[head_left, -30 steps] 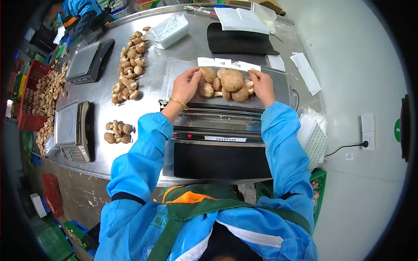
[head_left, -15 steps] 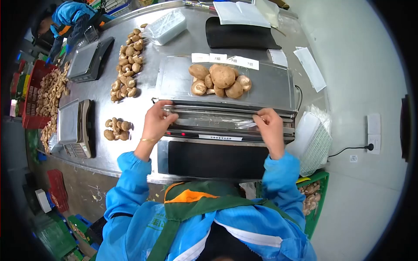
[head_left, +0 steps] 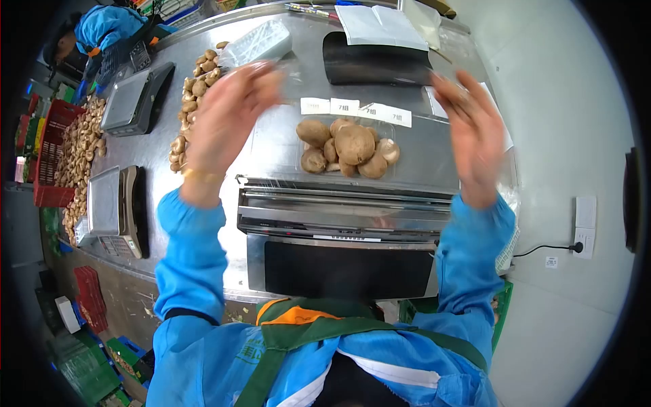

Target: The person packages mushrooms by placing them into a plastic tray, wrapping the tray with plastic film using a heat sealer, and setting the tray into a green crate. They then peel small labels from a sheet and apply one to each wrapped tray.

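My left hand (head_left: 234, 119) and my right hand (head_left: 471, 125) are raised above the steel table, on either side of a clear tray of brown mushrooms (head_left: 354, 146). Both are blurred, their fingers closed on what looks like clear plastic film (head_left: 271, 146), which is hard to see between them. Below the tray lies the film-wrapping machine (head_left: 339, 207), with metal rollers and a black front plate (head_left: 346, 269). Printed white labels (head_left: 356, 110) lie along the tray's far edge.
To the left stand two scales (head_left: 116, 203) and a red crate (head_left: 51, 152) with heaped mushrooms. A mushroom row is partly behind my left hand. Packed clear trays (head_left: 261, 42), a black curved sheet (head_left: 373, 62) and white paper (head_left: 383, 26) lie behind. A co-worker (head_left: 112, 30) bends at far left.
Both hands have risen from the machine's rollers and moved away from me, past the mushroom tray, drawing the film along. They are also further apart. The view has shifted slightly.
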### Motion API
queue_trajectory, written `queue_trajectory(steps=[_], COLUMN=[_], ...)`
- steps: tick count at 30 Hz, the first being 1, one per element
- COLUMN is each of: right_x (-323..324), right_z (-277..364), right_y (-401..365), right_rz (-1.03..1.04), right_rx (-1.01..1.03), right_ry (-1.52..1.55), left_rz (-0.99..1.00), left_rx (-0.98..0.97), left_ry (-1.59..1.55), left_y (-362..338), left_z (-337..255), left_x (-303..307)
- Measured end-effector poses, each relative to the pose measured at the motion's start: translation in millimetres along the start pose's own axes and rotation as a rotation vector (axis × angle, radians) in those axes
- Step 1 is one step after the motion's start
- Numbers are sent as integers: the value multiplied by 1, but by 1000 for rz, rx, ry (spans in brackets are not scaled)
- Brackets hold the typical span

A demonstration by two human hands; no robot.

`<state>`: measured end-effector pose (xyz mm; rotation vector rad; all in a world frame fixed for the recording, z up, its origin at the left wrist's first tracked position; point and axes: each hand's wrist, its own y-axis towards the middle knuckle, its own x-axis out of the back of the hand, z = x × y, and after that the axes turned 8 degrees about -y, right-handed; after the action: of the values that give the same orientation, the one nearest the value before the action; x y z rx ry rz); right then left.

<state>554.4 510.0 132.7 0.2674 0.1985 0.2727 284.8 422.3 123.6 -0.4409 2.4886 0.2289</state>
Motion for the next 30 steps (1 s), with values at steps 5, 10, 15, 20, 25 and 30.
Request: queue_trajectory(steps=[5, 10, 15, 20, 25, 30], right_x=[34, 30, 24, 29, 35, 41], right_z=[-119, -86, -51, -30, -73, -75], right_y=[16, -41, -71, -146, -214, -270], right_rz=[471, 492, 539, 577, 446, 465], right_rx=[-190, -489, -716, -878, -863, -796], right_ry=[-754, -374, -308, -123, -212, -515], left_rz=[422, 83, 104, 68, -115, -154], left_rx=[-80, 772, 836, 1057, 1152, 1319], left_ry=[1315, 167, 217, 249, 266, 244], left_y=[54, -9, -64, -144, -183, -225], left_z=[106, 75, 63, 47, 99, 101], left_x=[64, 45, 44, 50, 84, 90])
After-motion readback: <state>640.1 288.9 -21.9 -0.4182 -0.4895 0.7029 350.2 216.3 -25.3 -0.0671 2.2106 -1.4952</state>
